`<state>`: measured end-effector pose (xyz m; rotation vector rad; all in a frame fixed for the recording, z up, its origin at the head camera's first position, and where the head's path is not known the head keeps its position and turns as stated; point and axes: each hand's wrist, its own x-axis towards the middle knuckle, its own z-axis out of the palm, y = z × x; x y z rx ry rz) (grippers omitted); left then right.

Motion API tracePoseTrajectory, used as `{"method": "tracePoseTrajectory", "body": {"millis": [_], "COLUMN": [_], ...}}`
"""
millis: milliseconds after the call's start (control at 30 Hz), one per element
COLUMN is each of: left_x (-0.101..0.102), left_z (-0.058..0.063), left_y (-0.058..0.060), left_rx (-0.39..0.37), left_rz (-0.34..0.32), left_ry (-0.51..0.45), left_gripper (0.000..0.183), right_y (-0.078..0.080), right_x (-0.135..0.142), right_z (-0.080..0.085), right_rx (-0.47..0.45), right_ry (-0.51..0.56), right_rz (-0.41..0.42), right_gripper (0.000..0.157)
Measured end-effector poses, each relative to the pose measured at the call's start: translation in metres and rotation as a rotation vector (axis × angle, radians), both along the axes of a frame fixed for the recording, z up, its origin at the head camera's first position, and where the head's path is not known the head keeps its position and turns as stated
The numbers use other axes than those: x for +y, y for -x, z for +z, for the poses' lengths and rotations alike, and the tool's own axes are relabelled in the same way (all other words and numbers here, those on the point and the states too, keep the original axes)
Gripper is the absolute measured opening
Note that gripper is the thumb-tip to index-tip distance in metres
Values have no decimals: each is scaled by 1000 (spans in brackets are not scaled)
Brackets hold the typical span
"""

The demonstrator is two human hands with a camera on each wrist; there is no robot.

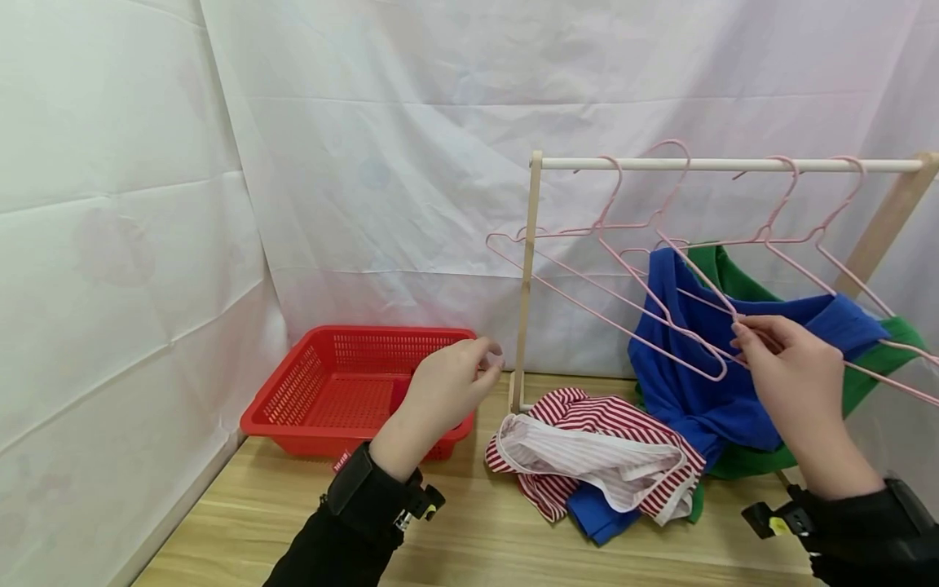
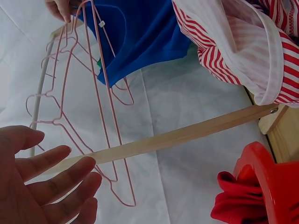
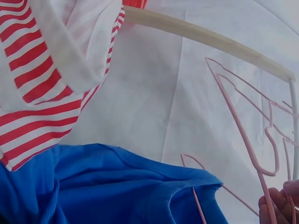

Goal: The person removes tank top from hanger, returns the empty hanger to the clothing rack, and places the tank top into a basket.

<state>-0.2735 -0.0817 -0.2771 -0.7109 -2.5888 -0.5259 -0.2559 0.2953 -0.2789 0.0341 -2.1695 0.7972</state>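
My right hand pinches the arm of a pink hanger near its right end, between thumb and fingers. That hanger hooks over the white rod, beside another bare pink hanger. Farther right, a blue garment and a green garment hang on hangers. Below, a red-and-white striped garment lies crumpled on the table, overlapping blue cloth. My left hand is raised between the red basket and the rack, holding nothing; its fingers look spread in the left wrist view.
The rack's left wooden post rises behind the striped garment, and its right post stands at the far right. Red cloth shows at the basket in the left wrist view. White curtain hangs behind the wooden table.
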Motion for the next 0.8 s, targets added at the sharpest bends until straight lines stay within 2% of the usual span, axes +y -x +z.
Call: {"method": "tracePoseTrajectory", "body": {"millis": [467,800], "left_x": [5,3], "left_z": [-5,-7], "left_y": [-1,-2], "left_rx": [29,121], "left_rz": [-31,-46], "left_ry": [-22,-45], "left_gripper": [17,14], "right_y": [6,5], "right_x": [-5,-10], "right_z": [-4,-6], "right_rx": [-17,20], "right_ry": [-28,-69], "right_rz": [7,-25], "right_gripper": [27,22]}}
